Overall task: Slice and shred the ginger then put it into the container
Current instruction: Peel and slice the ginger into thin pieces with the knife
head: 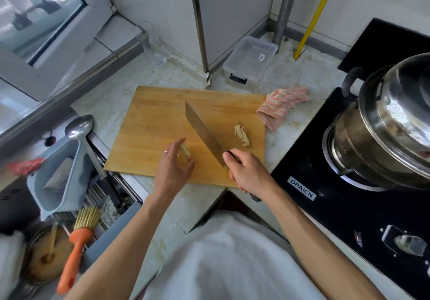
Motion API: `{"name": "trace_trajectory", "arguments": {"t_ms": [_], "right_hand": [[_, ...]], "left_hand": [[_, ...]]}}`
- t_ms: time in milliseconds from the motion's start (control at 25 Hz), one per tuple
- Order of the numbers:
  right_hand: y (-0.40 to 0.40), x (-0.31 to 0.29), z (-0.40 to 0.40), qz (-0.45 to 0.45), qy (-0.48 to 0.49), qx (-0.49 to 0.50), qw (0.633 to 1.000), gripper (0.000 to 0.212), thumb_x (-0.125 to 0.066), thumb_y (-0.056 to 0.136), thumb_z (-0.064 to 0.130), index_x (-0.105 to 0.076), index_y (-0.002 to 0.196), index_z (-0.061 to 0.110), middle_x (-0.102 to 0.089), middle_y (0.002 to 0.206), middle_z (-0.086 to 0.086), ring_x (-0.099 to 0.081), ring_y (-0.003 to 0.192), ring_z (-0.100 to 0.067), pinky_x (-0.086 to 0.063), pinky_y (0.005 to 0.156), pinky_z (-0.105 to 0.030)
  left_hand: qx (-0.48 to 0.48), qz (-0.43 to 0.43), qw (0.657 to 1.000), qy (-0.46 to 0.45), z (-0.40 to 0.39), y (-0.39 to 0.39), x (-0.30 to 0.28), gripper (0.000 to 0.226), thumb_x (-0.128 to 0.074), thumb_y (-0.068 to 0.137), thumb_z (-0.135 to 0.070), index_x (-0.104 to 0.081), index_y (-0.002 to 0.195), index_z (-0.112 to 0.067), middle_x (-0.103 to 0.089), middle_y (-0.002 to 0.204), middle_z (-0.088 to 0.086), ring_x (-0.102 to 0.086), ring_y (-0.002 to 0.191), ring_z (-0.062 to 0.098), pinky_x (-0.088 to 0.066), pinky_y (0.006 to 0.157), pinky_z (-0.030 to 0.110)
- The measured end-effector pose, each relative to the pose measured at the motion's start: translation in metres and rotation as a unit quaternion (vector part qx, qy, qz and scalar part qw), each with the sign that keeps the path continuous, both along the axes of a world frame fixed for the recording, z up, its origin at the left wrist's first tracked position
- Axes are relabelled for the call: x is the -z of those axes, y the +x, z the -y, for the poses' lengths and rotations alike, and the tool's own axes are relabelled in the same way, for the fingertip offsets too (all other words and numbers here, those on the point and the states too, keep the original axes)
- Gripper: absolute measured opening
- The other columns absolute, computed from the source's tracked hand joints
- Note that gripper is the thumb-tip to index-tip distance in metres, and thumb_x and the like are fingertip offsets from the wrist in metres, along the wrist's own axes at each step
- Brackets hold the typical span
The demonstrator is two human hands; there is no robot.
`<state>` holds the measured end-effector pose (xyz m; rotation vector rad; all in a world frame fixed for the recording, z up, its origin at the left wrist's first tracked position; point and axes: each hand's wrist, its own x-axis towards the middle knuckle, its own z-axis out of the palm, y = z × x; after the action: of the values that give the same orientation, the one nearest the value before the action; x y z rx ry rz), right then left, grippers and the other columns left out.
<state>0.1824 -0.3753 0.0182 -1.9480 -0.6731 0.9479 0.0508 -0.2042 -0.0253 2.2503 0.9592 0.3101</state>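
Pale ginger (185, 155) sits under the left hand (173, 171), whose fingers (179, 143) curve loosely beside it on the wooden board (151, 122), while the right hand (247, 171) wraps the cleaver (204, 134) handle, blade tilted between 2 ginger lots. Slicing looks underway: cut pieces (242, 135) lie right of the blade. Next, the left hand likely must steady the piece; the clear container (251, 57) waits beyond the board.
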Motion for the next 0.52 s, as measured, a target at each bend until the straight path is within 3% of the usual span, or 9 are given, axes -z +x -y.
{"name": "trace_trajectory", "arguments": {"t_ms": [80, 200, 360, 520], "right_hand": [[-0.005, -0.002, -0.008, 0.012, -0.009, -0.017, 1.000, 0.039, -0.043, 0.103, 0.040, -0.052, 0.086, 0.006, -0.053, 0.066, -0.007, -0.044, 0.045, -0.012, -0.040, 0.043, -0.028], [-0.011, -0.005, -0.015, 0.027, -0.027, -0.024, 0.999, 0.041, -0.042, 0.103, 0.043, -0.053, 0.089, 0.006, -0.052, 0.068, -0.008, -0.043, 0.046, -0.013, -0.038, 0.048, -0.031], [-0.018, -0.010, -0.015, 0.027, -0.058, -0.023, 0.998, 0.040, -0.042, 0.103, 0.044, -0.053, 0.087, 0.009, -0.051, 0.068, -0.008, -0.044, 0.046, -0.015, -0.041, 0.042, -0.029], [-0.027, -0.016, -0.014, 0.043, -0.079, -0.028, 0.996, 0.040, -0.042, 0.103, 0.044, -0.051, 0.086, 0.010, -0.049, 0.066, -0.005, -0.041, 0.046, -0.012, -0.038, 0.047, -0.030]], "left_hand": [[0.013, -0.039, 0.999, -0.010, -0.006, 0.000, -0.002, 0.060, -0.076, 0.084, -0.018, -0.052, 0.138, -0.015, -0.052, 0.140, 0.007, -0.053, 0.123, 0.027, -0.046, 0.098, 0.036], [-0.024, -0.009, 0.998, -0.056, -0.012, -0.004, -0.007, 0.057, -0.077, 0.085, -0.026, -0.055, 0.137, -0.015, -0.056, 0.134, 0.007, -0.056, 0.114, 0.022, -0.046, 0.089, 0.029], [-0.108, -0.017, 0.984, -0.139, -0.016, 0.006, -0.012, 0.050, -0.077, 0.084, -0.032, -0.062, 0.129, -0.017, -0.059, 0.116, 0.009, -0.060, 0.090, 0.017, -0.042, 0.066, 0.017], [-0.189, -0.019, 0.957, -0.221, -0.017, 0.026, -0.023, 0.039, -0.074, 0.082, -0.019, -0.065, 0.120, -0.015, -0.065, 0.100, 0.006, -0.053, 0.063, 0.002, -0.036, 0.044, 0.011]]}}
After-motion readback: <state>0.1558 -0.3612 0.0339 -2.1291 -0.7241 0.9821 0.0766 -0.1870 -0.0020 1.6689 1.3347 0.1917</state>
